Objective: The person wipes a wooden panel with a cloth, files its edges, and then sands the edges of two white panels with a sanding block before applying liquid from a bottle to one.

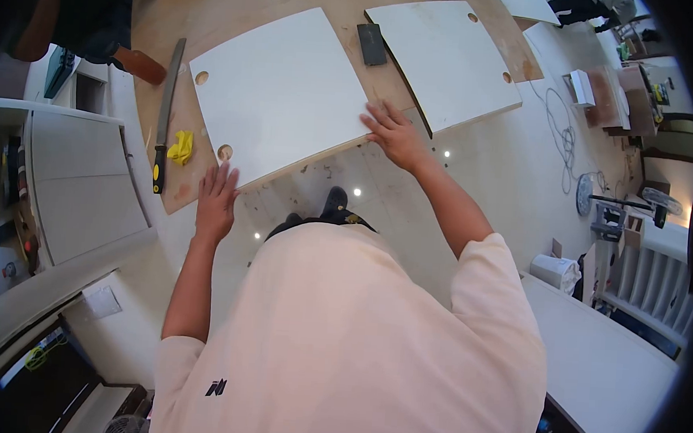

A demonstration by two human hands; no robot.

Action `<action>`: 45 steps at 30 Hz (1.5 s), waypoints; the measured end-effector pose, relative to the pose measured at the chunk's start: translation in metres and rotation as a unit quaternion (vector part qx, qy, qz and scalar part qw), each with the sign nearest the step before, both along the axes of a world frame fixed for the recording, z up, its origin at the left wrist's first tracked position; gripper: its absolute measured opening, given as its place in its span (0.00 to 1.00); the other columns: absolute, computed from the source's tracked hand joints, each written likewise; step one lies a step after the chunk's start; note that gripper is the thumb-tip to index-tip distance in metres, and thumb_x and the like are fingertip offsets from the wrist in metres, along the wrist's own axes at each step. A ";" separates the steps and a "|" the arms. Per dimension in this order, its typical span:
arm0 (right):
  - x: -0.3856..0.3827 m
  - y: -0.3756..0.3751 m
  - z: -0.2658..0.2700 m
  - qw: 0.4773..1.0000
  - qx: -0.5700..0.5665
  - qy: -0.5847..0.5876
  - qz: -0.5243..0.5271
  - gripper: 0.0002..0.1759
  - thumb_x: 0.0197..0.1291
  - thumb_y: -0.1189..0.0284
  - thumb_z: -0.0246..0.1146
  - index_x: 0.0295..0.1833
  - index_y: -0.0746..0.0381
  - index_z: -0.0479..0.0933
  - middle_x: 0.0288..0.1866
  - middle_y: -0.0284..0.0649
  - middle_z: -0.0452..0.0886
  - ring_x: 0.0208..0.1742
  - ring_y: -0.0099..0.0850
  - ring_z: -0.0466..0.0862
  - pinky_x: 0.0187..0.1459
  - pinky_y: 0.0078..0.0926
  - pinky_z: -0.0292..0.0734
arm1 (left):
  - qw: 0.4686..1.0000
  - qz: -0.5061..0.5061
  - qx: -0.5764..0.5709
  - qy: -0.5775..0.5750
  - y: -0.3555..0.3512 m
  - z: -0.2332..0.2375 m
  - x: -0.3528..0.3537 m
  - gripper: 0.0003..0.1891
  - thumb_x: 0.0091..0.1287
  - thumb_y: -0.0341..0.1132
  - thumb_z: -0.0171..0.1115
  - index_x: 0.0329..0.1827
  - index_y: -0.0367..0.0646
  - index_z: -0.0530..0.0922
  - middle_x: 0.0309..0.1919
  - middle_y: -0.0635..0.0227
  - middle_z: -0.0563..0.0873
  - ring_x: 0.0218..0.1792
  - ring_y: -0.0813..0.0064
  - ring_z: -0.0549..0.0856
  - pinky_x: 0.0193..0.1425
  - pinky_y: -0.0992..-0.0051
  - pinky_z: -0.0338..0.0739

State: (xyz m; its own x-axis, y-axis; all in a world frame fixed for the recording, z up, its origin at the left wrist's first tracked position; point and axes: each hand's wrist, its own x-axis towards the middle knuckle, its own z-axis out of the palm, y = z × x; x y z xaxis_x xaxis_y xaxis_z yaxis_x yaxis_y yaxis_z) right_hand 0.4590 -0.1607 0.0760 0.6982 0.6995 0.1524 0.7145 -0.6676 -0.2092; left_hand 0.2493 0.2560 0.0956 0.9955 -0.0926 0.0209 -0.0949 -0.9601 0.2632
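A white panel [279,93] with two round holes on its left side lies flat on the wooden worktable [217,2]. My left hand [217,201] is at the panel's near left corner, fingers extended and holding nothing. At the near right corner, my right hand [395,134] has its fingers spread, the tips over the panel's edge. A second white panel [443,64], also with two holes, lies to the right. Between the panels sits a dark rectangular block [371,44].
A long blade tool [164,118] with a black and yellow handle and a crumpled yellow piece [181,148] lie left of the panel. Another person's hand [141,67] is at the table's left edge. A fan [584,194] and cables [562,134] are at right.
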 end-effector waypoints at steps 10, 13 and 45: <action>-0.039 0.051 -0.007 0.615 0.516 0.417 -0.426 0.26 0.72 0.62 0.65 0.68 0.66 0.73 0.56 0.39 0.82 0.52 0.31 0.82 0.51 0.31 0.81 | 0.746 0.340 -0.573 0.000 -0.031 -0.044 -0.037 0.23 0.79 0.34 0.54 0.72 0.31 0.71 0.59 0.57 0.84 0.55 0.69 0.84 0.63 0.71 0.79; -0.033 0.062 -0.002 0.559 0.573 0.434 -0.414 0.25 0.69 0.63 0.68 0.65 0.67 0.75 0.48 0.35 0.81 0.46 0.26 0.81 0.46 0.27 0.80 | 0.693 0.328 -0.642 -0.004 -0.037 -0.042 -0.018 0.24 0.79 0.35 0.55 0.72 0.31 0.71 0.57 0.59 0.84 0.52 0.72 0.85 0.61 0.71 0.81; 0.050 0.107 0.210 0.605 0.675 0.353 -0.230 0.12 0.74 0.69 0.61 0.46 0.70 0.78 0.36 0.41 0.84 0.32 0.26 0.85 0.34 0.23 0.85 | 0.735 0.197 -0.533 -0.371 0.032 0.138 0.110 0.20 0.71 0.29 0.68 0.64 0.35 0.79 0.45 0.68 0.86 0.43 0.80 0.83 0.51 0.79 0.78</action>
